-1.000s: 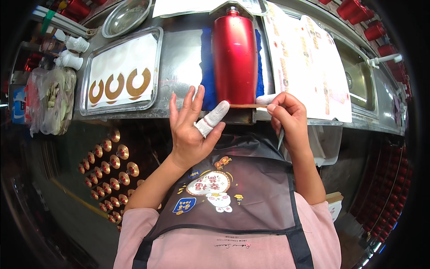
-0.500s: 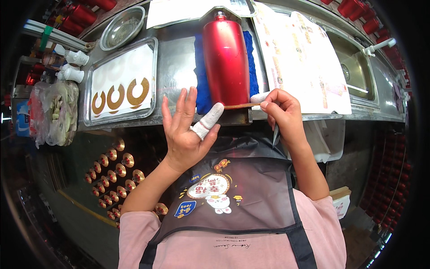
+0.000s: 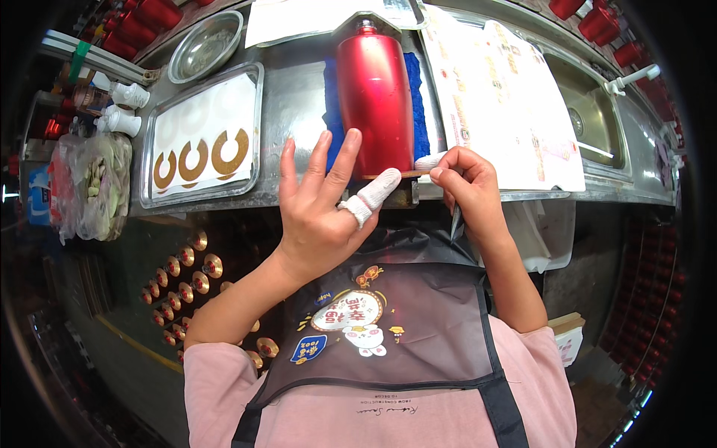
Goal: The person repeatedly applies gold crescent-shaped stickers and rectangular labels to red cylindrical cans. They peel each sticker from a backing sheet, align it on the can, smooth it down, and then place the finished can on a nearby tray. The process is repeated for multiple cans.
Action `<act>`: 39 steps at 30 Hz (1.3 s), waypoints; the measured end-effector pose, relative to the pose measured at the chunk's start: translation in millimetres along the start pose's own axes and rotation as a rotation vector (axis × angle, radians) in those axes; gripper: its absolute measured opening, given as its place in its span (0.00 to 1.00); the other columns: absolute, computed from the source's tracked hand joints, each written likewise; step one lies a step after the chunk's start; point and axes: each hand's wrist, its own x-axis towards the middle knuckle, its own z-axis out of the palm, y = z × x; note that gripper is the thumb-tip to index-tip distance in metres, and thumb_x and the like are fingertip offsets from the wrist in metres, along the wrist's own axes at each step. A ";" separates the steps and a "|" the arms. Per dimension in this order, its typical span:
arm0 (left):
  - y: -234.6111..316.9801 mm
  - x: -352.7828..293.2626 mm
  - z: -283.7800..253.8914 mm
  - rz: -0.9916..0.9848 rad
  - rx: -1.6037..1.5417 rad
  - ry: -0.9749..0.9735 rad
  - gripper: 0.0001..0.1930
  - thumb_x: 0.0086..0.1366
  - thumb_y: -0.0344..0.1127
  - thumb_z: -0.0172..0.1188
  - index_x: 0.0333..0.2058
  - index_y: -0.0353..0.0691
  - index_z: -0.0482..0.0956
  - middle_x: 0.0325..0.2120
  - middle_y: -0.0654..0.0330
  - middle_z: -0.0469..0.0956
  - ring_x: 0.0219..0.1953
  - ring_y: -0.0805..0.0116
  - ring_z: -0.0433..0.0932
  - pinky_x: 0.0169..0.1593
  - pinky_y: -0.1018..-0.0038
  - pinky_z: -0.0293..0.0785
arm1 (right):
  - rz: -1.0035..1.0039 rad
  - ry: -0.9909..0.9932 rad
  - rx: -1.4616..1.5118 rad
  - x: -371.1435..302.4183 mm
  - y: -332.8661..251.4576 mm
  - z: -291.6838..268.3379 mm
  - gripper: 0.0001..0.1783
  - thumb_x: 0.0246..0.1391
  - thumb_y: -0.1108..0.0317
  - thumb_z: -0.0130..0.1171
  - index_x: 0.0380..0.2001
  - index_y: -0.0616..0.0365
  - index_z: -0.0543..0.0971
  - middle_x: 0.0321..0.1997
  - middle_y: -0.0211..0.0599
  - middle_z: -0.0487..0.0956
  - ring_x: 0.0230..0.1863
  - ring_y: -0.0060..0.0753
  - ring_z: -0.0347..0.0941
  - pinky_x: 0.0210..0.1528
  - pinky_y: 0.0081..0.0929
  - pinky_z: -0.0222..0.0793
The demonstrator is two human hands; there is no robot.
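A glossy red bottle (image 3: 375,104) lies on a blue cloth (image 3: 420,97), its neck away from me and its base at the counter's near edge. A thin gold-brown strip (image 3: 415,173) runs along the base edge. My left hand (image 3: 317,231) has its fingers spread, and its index finger, in a white finger cover, presses on the strip. Thumb and fingers of my right hand (image 3: 476,190) pinch the strip's right end; one finger there wears a white cover too. A dark pointed tool (image 3: 456,222), perhaps tweezers, sticks out below that hand.
Left of the bottle is a metal tray (image 3: 258,127) with a white sheet bearing gold horseshoe-shaped decals (image 3: 230,154). A metal bowl (image 3: 205,46) stands behind it. Printed paper (image 3: 508,112) covers the counter at right, beside a sink (image 3: 590,112). Gold-and-red caps (image 3: 200,282) stand low at left.
My left hand has moved right along the bottle's base, its covered finger now nearer my right hand. The bottle has shifted slightly left. My right hand has hardly moved.
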 end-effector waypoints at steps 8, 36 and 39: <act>8.4 27.0 27.8 -0.008 0.030 0.090 0.26 0.49 0.37 0.75 0.51 0.53 0.87 0.67 0.45 0.68 0.65 0.32 0.69 0.66 0.31 0.52 | -0.015 -0.014 -0.065 2.0 2.2 5.0 0.06 0.57 0.71 0.64 0.27 0.55 0.77 0.22 0.19 0.73 0.21 0.08 0.62 0.23 0.14 0.55; -4.9 -24.6 17.7 -0.116 -0.226 0.030 0.24 0.52 0.31 0.75 0.51 0.43 0.86 0.68 0.40 0.65 0.63 0.45 0.75 0.69 0.38 0.51 | 0.013 -0.043 -0.090 -1.2 -13.1 -4.2 0.08 0.57 0.71 0.66 0.27 0.56 0.77 0.21 0.17 0.71 0.20 0.06 0.61 0.21 0.12 0.53; -3.8 -16.4 16.3 -0.072 -0.119 0.052 0.25 0.52 0.33 0.74 0.52 0.55 0.87 0.63 0.40 0.72 0.58 0.42 0.79 0.65 0.38 0.59 | 0.010 -0.035 -0.092 -0.2 -10.7 -3.3 0.07 0.57 0.71 0.66 0.28 0.56 0.77 0.21 0.18 0.72 0.20 0.06 0.61 0.21 0.12 0.53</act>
